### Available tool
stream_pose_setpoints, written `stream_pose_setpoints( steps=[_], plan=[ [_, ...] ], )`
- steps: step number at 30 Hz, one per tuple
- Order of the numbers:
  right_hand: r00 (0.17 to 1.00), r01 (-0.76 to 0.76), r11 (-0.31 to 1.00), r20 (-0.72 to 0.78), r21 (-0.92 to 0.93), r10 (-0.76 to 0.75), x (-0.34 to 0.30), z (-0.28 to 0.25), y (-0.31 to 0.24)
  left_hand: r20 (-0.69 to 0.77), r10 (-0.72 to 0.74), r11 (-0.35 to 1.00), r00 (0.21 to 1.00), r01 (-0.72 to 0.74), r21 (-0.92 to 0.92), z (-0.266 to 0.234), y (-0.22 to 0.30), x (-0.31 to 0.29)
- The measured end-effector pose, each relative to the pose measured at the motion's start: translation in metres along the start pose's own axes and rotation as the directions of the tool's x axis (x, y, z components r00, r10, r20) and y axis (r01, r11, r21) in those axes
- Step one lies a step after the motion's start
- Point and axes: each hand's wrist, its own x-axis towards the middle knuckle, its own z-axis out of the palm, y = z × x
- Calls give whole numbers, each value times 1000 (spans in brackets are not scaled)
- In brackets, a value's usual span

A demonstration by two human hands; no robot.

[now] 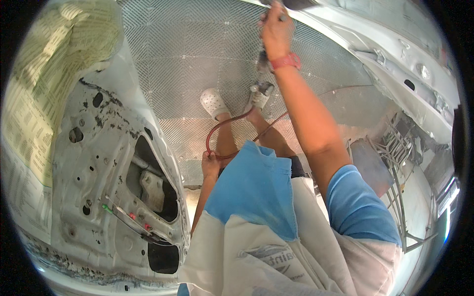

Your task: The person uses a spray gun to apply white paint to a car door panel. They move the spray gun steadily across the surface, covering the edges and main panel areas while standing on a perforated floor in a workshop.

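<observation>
1. Nearest my remote view, the wearer's blue-and-beige shirt [256, 192] fills the lower middle.
2. On the left I see a stripped car door [116, 163], its inner side exposed, with printed masking paper [29, 133] beyond its edge, likely there to shield the neighbouring surface.
3. The left hand [211, 168] has its fingers closed round a reddish hose [216, 129], holding a bend of it up between door and legs, probably to keep slack manageable.
4. Beyond, white clogs [212, 101] stand on grey textured floor mats [173, 64].
5. Farthest forward, the right hand [277, 34] grasps an air tool [262, 64]; the hose meets its lower end, presumably trailing there to leave the grip free. Its head is cropped and blurred, so I can't tell its kind.
6. A white car-body panel [390, 74] curves along the upper right.
</observation>
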Motion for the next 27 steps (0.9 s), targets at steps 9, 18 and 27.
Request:
stream_pose_setpoints(
  steps=[9,18,27],
  plan=[
    [892,-188,973,-438,-131,113,-2,-145,96,97,183,893,978,-207,400,8,26,19],
    [993,-102,994,-53,28,104,-29,-10,76,41,-46,999,998,45,24,-12,-10,15],
    [934,204,904,201,375,-294,-52,209,-43,23,-26,916,999,33,-400,-6,-42,14]
  ],
)
